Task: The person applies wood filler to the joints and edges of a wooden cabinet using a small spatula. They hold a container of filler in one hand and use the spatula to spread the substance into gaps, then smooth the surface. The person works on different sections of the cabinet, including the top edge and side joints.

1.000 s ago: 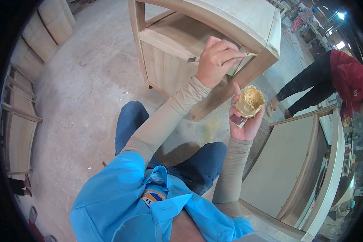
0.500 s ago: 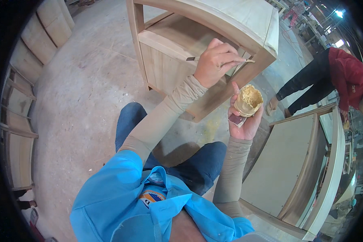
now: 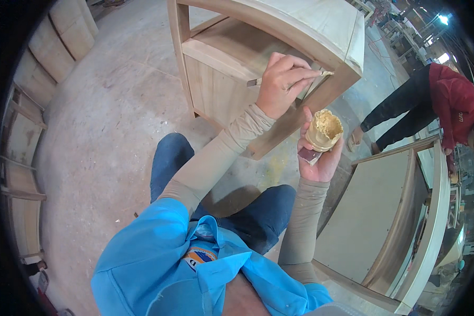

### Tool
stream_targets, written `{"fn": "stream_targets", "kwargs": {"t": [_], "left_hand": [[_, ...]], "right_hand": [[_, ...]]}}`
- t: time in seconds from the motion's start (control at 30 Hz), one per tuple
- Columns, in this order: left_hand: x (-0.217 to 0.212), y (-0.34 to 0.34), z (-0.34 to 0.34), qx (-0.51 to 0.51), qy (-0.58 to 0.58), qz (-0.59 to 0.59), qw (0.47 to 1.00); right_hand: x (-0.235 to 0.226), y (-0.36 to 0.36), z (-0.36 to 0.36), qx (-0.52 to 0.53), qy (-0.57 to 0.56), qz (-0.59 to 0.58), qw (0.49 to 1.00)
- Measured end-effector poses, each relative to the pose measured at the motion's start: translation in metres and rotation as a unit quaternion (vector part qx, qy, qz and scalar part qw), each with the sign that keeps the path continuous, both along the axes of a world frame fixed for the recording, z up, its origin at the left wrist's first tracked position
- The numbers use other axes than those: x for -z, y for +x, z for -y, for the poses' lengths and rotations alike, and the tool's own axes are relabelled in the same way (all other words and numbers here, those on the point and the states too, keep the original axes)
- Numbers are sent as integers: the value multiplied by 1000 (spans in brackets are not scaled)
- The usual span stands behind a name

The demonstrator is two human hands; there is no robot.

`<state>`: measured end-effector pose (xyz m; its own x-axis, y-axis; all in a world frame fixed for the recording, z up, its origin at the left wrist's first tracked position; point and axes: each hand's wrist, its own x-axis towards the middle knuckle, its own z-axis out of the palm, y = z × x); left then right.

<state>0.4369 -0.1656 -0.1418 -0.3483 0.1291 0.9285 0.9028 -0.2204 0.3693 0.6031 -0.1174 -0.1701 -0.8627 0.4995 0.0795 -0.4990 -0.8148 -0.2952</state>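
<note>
Floor [image 3: 110, 137] surrounds the cabinet [image 3: 213, 87], a co-worker [image 3: 421, 100] right of it. Across its opening [image 3: 242, 39], my left hand [image 3: 283, 84] pinches a stick [image 3: 326, 73] at its corner [image 3: 351, 72]; my right hand [image 3: 324, 167] clasps a cup [image 3: 323, 136] beside it.

Grey concrete floor [image 3: 105, 142], white-specked, yellow stain [image 3: 274, 171] showing; wooden cabinet [image 3: 221, 84] and pale-panelled furniture frame [image 3: 361, 216] standing on it.
</note>
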Motion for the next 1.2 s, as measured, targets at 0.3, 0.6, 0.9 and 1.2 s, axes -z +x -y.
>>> {"fn": "stream_targets", "kwargs": {"t": [0.3, 0.6, 0.9, 1.2], "left_hand": [[0, 4, -10, -57, 9, -34, 998], [-6, 3, 4, -36, 16, -39, 998], [0, -7, 2, -3, -20, -81, 997], [-1, -9, 6, -6, -33, -88, 996]], "right_hand": [[-1, 0, 2, 0, -9, 6, 1000], [-1, 1, 3, 1, -7, 5, 1000], [4, 3, 1, -10, 2, -9, 1000], [5, 2, 1, -7, 4, -9, 1000]]}}
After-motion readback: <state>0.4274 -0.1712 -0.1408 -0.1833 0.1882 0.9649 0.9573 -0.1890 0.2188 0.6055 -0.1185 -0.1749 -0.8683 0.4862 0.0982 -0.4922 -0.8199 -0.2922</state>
